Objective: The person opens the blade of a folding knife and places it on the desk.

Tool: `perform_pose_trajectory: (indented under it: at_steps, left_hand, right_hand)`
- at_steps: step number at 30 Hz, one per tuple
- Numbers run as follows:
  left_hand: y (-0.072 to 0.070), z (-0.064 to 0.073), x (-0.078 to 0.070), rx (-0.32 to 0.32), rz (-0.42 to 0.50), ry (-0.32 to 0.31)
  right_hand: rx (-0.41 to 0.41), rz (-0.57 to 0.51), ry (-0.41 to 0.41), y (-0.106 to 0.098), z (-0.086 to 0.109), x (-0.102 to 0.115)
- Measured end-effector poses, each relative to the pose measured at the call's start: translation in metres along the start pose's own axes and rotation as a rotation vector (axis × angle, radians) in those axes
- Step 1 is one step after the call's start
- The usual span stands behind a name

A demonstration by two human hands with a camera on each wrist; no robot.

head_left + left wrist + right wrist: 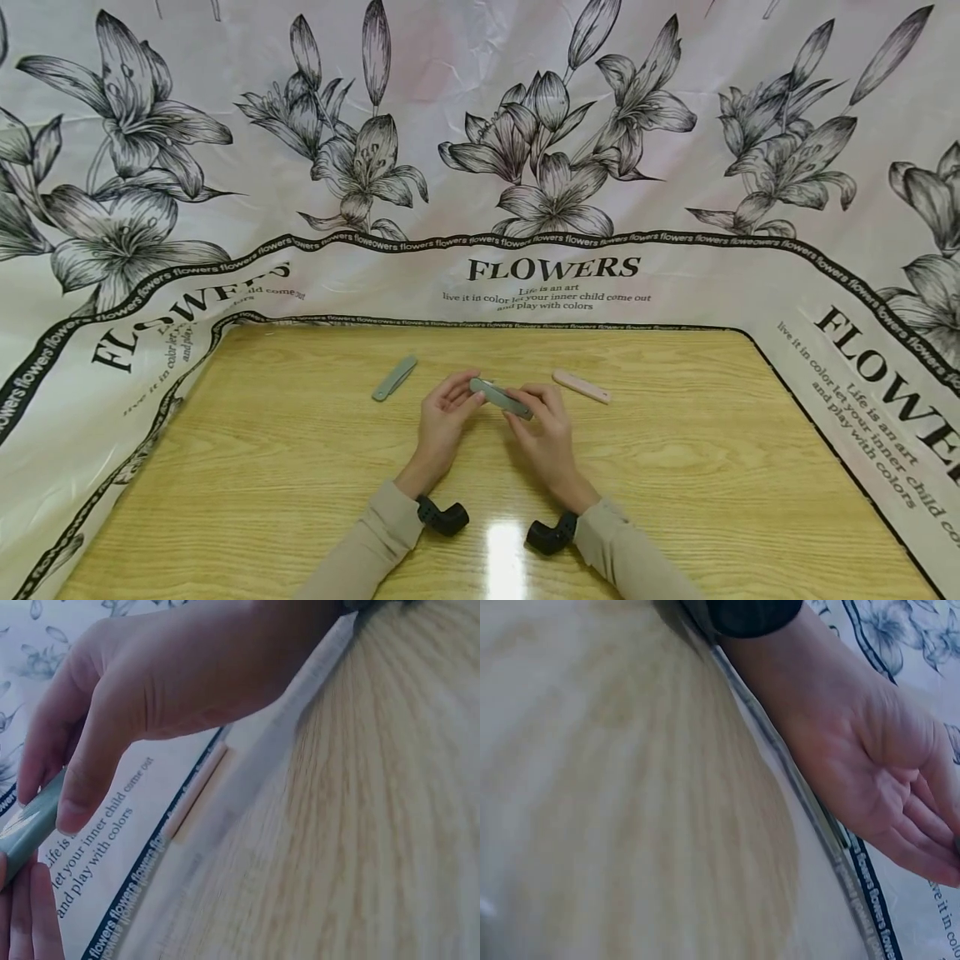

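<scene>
A grey-green folding knife [495,397] is held up in front of me between both hands, tilted down to the right. My left hand [442,421] pinches its left end between thumb and fingers; the left wrist view shows this grip on the green handle [36,817]. At the other end, my right hand [549,433] pinches it with thumb and fingers. A small shiny strip shows at the handle's upper edge; whether it is blade cannot be told. In the right wrist view, the right hand [885,765] hides nearly all of the knife.
Another grey-green folding knife [394,378] lies on the wooden table [675,483], left of my hands. To their right lies a pink one [581,386]. Flower-printed cloth [555,283] rises behind the table and along both sides.
</scene>
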State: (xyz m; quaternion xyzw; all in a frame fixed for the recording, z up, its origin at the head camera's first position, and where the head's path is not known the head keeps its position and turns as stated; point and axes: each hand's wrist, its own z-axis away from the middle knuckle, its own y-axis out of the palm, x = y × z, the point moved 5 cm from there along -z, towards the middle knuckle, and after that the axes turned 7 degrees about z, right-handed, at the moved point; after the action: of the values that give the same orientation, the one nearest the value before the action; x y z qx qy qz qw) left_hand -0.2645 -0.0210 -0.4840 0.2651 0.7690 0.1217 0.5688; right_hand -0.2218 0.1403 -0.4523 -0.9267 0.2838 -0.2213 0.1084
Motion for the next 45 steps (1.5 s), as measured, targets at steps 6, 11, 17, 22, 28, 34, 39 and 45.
perform_pose_trajectory:
  at_steps: [6, 11, 17, 22, 28, 34, 39, 45]
  left_hand:
    - [-0.002, 0.007, -0.003, -0.002, 0.111, 0.004]
    - [-0.005, 0.013, -0.005, -0.007, 0.189, -0.016]
    - [-0.006, 0.023, -0.011, 0.013, 0.171, -0.039]
    - [-0.007, 0.034, -0.015, 0.01, 0.164, -0.072]
    - [-0.007, 0.043, -0.018, 0.046, 0.156, -0.074]
    - [-0.006, 0.045, -0.018, 0.084, 0.142, -0.071]
    - [-0.005, 0.046, -0.019, 0.103, 0.105, -0.064]
    - [-0.004, 0.046, -0.019, 0.148, 0.093, -0.037]
  right_hand:
    - [-0.028, -0.049, -0.039, -0.001, -0.005, 0.023]
    - [-0.012, -0.094, -0.024, 0.0, -0.001, 0.032]
    - [0.006, -0.133, -0.007, 0.006, 0.009, 0.03]
    - [0.001, -0.149, -0.022, 0.007, 0.01, 0.033]
    - [0.017, -0.166, -0.002, 0.009, 0.014, 0.031]
    - [0.027, -0.174, -0.013, 0.008, 0.013, 0.034]
    - [0.036, -0.184, -0.011, 0.008, 0.012, 0.035]
    - [0.049, -0.186, 0.0, 0.009, 0.014, 0.034]
